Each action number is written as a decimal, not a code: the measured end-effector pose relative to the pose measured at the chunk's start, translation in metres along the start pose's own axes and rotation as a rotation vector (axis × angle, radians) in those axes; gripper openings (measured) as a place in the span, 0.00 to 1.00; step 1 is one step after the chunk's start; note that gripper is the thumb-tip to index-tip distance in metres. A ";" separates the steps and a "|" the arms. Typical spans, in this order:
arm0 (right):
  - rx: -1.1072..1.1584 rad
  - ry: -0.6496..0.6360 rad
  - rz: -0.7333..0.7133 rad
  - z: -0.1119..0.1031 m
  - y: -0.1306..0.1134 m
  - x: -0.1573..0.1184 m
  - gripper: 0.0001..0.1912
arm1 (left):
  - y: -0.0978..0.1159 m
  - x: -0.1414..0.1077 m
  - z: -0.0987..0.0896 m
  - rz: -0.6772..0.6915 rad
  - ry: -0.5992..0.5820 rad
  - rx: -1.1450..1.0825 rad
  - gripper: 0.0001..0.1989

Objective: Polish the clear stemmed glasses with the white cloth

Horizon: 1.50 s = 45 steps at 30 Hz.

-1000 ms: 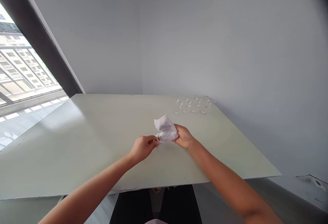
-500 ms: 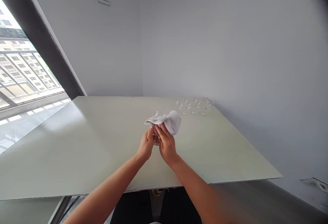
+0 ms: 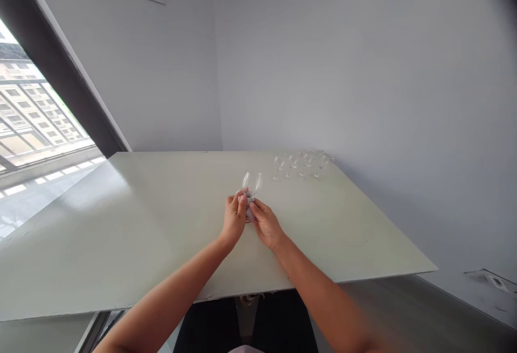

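Both hands are gripping under my control: the left hand [image 3: 233, 218] and right hand [image 3: 266, 225] are curling narrowly around the stem of a clear wine glass [image 3: 252, 183], holding it over the pale table [image 3: 161, 207], well apart from the other glasses [image 3: 302, 166].

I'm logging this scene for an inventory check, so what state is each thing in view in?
left hand: closed around the glass's lower part
right hand: fingers against the glass's lower part
stemmed glass: upright, bowl above the hands, looks empty
white cloth: bunched between the hands, mostly hidden
other stemmed glasses: standing clustered near the table's far edge
table: glossy, pale green top
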State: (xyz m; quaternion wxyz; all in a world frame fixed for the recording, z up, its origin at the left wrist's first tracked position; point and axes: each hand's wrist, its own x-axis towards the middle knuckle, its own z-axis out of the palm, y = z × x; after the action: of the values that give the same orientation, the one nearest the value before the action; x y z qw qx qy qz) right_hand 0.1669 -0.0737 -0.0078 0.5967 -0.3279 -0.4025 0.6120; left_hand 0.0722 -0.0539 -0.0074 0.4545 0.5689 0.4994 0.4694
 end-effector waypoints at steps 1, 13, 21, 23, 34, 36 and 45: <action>0.013 0.002 0.011 0.000 0.001 0.000 0.16 | -0.002 0.001 0.001 0.028 0.022 0.054 0.22; 0.106 -0.175 0.320 -0.024 -0.003 0.004 0.17 | 0.029 0.031 -0.032 -0.260 -0.478 -0.396 0.29; -0.192 -0.092 0.339 -0.060 -0.017 0.007 0.19 | 0.021 0.031 -0.035 -0.235 -0.373 -0.406 0.25; -0.294 0.004 0.270 -0.070 -0.029 0.003 0.20 | 0.021 0.033 -0.039 -0.241 -0.328 -0.432 0.23; -1.050 -0.512 -0.487 -0.022 -0.055 -0.031 0.11 | 0.026 0.028 -0.035 -0.552 -0.487 -0.665 0.17; -0.767 -0.428 -0.406 -0.024 -0.051 -0.027 0.09 | 0.030 0.021 -0.032 -0.541 -0.491 -0.741 0.17; 0.414 0.320 0.076 -0.009 -0.005 -0.006 0.07 | 0.038 0.002 -0.013 0.052 -0.147 -0.637 0.22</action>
State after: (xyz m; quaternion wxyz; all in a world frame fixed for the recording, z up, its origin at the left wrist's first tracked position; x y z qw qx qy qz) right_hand 0.1771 -0.0792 -0.0082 0.6837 -0.3062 -0.1567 0.6436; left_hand 0.0650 -0.0543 0.0324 0.6325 0.4430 0.2786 0.5710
